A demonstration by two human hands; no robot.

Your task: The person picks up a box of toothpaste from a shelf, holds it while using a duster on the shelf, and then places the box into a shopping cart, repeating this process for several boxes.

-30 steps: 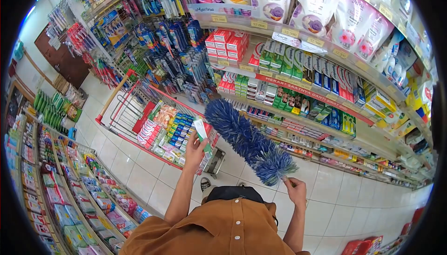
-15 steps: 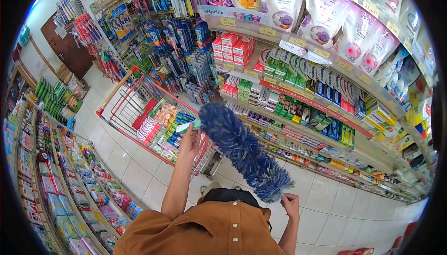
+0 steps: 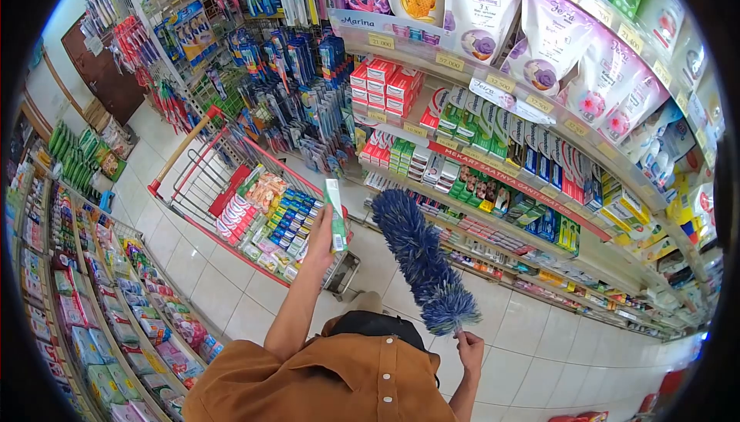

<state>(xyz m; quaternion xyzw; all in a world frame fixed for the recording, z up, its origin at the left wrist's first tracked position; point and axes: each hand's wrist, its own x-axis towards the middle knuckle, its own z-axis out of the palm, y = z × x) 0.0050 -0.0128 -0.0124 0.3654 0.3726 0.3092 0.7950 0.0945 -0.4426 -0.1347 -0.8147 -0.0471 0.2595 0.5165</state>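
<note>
Green-and-white box (image 3: 335, 215) and blue duster (image 3: 416, 256) are the two things in the hands, the box to the left of the duster and apart from it.

At the far left, a shelf (image 3: 55, 308) of small coloured packets curves down the aisle. Beyond it, green packages (image 3: 68, 146) lie near a brown door (image 3: 104, 75). Next comes a shopping cart (image 3: 229, 189) with a wooden-coloured handle and a red rim, standing on the pale tiled floor (image 3: 196, 289). In the cart lie red-and-white packs (image 3: 235, 218) on the left and rows of blue-and-yellow boxes (image 3: 297, 214) on the right. Behind the cart, packaged toothbrushes (image 3: 301, 60) hang in dense rows.

The left hand (image 3: 320, 243) is closed around the green-and-white box, which stands nearly upright at the right end of the cart; whether the box touches the cart, I cannot tell. Below, a black bag (image 3: 378, 326) sits against the front of the person's brown shirt (image 3: 308, 379).

To the right, the duster slants from upper left to lower right, its fluffy head in front of the lower shelves. The right hand (image 3: 470, 349) has its fingers pinched together on the duster's lower end.

Above and behind the duster, the shelves carry stacked red-and-white boxes (image 3: 381, 87), with white-and-purple pouches (image 3: 482, 10) higher up.
</note>
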